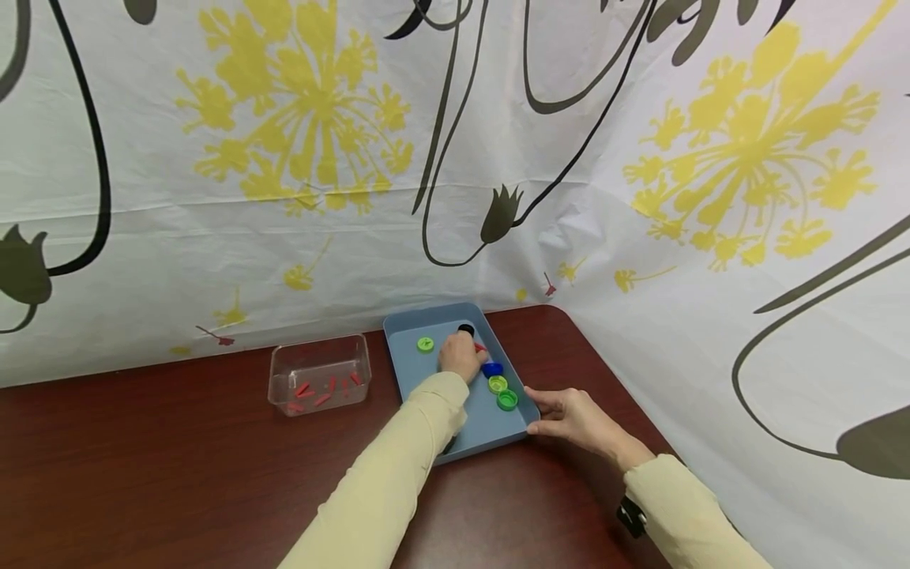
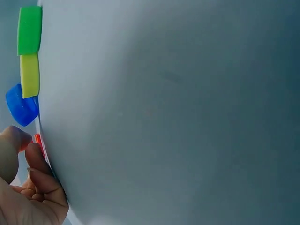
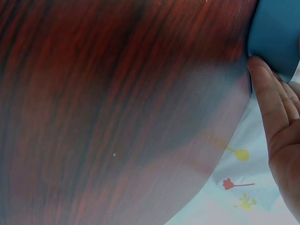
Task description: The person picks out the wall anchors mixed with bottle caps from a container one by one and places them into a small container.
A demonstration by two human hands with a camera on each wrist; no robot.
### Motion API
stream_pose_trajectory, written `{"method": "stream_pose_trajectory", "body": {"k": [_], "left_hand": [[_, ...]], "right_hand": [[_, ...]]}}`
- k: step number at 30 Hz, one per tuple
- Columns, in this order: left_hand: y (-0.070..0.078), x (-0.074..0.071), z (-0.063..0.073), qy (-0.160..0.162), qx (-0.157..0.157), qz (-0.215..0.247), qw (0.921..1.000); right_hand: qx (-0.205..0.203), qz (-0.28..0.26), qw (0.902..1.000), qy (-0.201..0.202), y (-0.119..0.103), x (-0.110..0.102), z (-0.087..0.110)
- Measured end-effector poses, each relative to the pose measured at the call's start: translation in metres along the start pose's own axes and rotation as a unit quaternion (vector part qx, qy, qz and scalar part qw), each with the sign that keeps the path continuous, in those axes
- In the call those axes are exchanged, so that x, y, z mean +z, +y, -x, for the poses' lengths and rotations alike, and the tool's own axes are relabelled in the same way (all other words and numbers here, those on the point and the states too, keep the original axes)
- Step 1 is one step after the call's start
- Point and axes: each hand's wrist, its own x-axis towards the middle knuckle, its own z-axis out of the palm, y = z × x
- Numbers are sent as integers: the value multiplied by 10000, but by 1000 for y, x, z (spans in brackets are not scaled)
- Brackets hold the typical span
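Inside the blue-grey tray, my left hand is low by the right wall. Its thumb and finger pinch a small red piece, mostly hidden by the fingertips. Beside it along that wall stand a blue bottle cap, a yellow-green cap and a green cap. A black cap shows just beyond the hand. One light green cap lies apart toward the tray's far left. My right hand holds the tray's near right corner between thumb and fingers.
Left of the tray, a clear plastic box contains several thin red pieces. Both stand on a dark red-brown wooden table. A white patterned cloth hangs behind the table and along its right side.
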Motion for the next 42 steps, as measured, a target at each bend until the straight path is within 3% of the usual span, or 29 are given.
{"method": "stream_pose_trajectory", "body": {"k": [17,25,35,42], "left_hand": [[5,-13,2,95,380,294,9988],[5,-18,3,64,328,359,9988],[15,-37,6,-21,415,593,9974],[13,-44,9,-23,436,655,9969]], "right_hand": [[-38,182,9998,76,1,0,0],[-25,129,9999,62,1,0,0],[-84,138,9999,39,-3,-5,-2],[-147,264,9995,71,-1,-2,-1]]}}
